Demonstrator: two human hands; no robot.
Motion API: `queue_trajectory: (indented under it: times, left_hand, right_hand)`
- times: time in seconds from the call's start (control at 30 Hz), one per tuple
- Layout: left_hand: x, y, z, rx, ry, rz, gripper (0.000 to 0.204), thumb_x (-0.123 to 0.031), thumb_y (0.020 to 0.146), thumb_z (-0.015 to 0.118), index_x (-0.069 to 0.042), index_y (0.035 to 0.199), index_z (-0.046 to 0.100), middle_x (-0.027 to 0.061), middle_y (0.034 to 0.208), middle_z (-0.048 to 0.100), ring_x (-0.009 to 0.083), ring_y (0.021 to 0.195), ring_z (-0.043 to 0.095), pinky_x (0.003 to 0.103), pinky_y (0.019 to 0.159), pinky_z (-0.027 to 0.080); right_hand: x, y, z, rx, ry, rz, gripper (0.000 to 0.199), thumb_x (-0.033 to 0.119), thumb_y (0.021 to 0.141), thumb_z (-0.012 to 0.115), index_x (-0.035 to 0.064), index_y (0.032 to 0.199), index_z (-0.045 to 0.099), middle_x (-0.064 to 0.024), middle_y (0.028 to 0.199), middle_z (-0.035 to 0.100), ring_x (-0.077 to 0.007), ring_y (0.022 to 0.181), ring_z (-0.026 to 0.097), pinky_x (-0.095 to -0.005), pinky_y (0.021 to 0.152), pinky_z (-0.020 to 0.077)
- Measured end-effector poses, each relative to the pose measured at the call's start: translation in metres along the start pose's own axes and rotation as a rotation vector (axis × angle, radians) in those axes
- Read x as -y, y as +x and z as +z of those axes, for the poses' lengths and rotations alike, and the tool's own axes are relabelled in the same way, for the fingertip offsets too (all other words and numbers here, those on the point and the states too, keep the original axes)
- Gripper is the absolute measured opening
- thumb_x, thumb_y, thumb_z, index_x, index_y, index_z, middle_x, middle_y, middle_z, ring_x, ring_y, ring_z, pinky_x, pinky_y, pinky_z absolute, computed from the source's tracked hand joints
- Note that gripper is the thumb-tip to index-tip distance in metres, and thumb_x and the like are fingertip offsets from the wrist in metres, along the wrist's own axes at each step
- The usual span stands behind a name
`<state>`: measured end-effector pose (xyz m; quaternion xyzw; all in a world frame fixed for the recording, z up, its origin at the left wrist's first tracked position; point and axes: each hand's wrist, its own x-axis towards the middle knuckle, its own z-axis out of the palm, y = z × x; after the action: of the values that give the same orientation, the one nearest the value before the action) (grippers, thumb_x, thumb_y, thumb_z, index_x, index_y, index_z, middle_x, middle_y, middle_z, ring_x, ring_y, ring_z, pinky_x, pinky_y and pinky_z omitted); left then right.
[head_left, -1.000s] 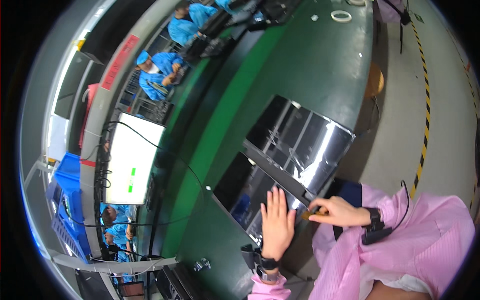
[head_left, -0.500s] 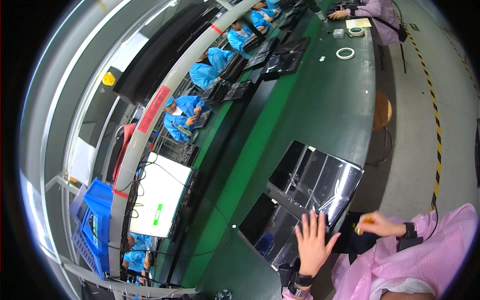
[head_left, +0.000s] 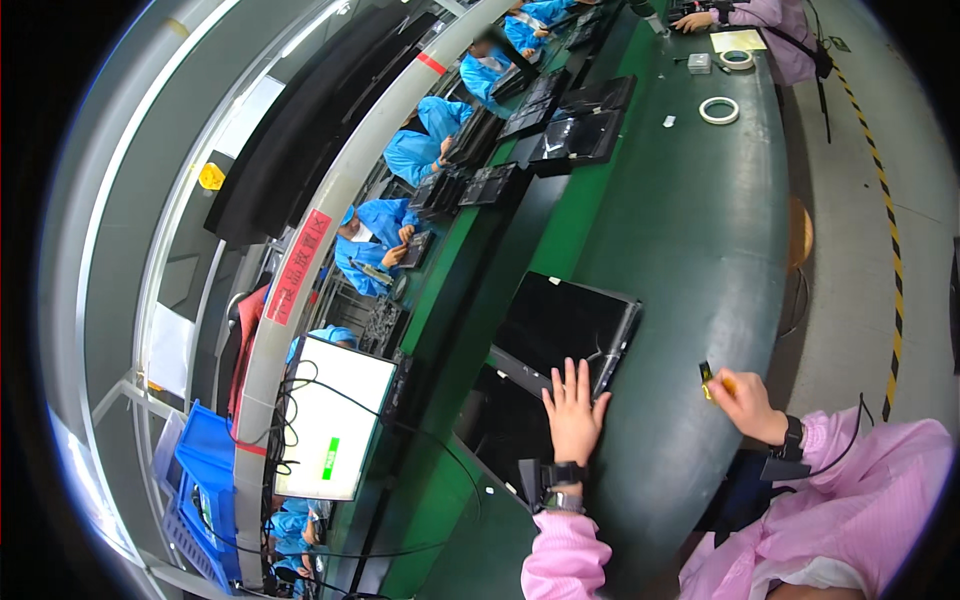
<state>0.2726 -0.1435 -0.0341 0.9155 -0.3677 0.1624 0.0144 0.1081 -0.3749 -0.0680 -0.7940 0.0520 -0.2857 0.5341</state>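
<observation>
My left hand [head_left: 574,418] lies with its fingers spread over the right edge of a flat dark unit, seemingly resting on it. The unit has two glossy black panels: the far panel [head_left: 560,322] and the near panel [head_left: 500,425], separated by a dark strip. In my right hand [head_left: 752,408], pinched between thumb and fingers, is a small black and yellow strip [head_left: 705,378]. That hand is held near the front edge of the green bench, apart from the unit.
On the green bench [head_left: 690,230] are a white tape roll [head_left: 719,110] and a small clear box [head_left: 699,64] farther off. More black panels [head_left: 578,135] stand along the belt. A lit monitor [head_left: 335,418] is at the left. People in blue work across the belt.
The unit has slid left, away from the bench's front edge, with my left hand on it. My right hand has come over the bench with the strip. The whole view has shifted slightly.
</observation>
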Motion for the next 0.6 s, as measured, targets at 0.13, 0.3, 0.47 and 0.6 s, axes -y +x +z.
queue_trajectory:
  times: [0.13,0.3,0.47,0.6]
  left_hand:
    - [0.092,0.045,0.023,0.031,-0.039,-0.019,0.067,-0.044,0.088,0.053,-0.013,0.143,0.030,0.0105,0.148,0.029,0.0342,0.134,0.029,0.056,0.102,0.030]
    - [0.167,0.086,0.057,0.073,0.020,-0.074,0.071,-0.047,0.087,0.054,-0.012,0.143,0.028,0.0118,0.148,0.028,0.0355,0.134,0.029,0.056,0.102,0.030]
    - [0.185,0.081,0.060,0.082,-0.068,-0.090,0.071,-0.044,0.088,0.055,-0.013,0.145,0.026,0.0145,0.149,0.025,0.0358,0.136,0.025,0.056,0.106,0.023]
    - [0.147,0.074,0.025,0.099,-0.101,-0.176,0.062,-0.039,0.090,0.054,-0.006,0.139,0.034,0.0146,0.148,0.027,0.0305,0.137,0.025,0.055,0.109,0.018]
  right_hand:
    - [-0.004,0.001,0.005,-0.083,-0.099,-0.009,0.020,0.014,0.085,0.058,0.0053,0.068,0.052,-0.0088,0.053,0.052,-0.0263,0.046,0.052,-0.0358,0.044,0.0370]
    - [-0.008,0.000,0.001,-0.039,-0.140,-0.012,0.019,0.012,0.081,0.062,0.0051,0.067,0.052,-0.0075,0.052,0.053,-0.0235,0.043,0.052,-0.0340,0.043,0.0371]
    - [-0.007,0.003,-0.001,-0.035,-0.125,0.015,0.018,0.011,0.080,0.063,0.0052,0.067,0.052,-0.0072,0.053,0.054,-0.0218,0.043,0.052,-0.0327,0.042,0.0375]
    - [-0.005,0.004,-0.002,-0.053,-0.115,-0.021,0.018,0.011,0.085,0.057,0.0052,0.069,0.050,-0.0075,0.052,0.051,-0.0257,0.044,0.050,-0.0361,0.045,0.0367]
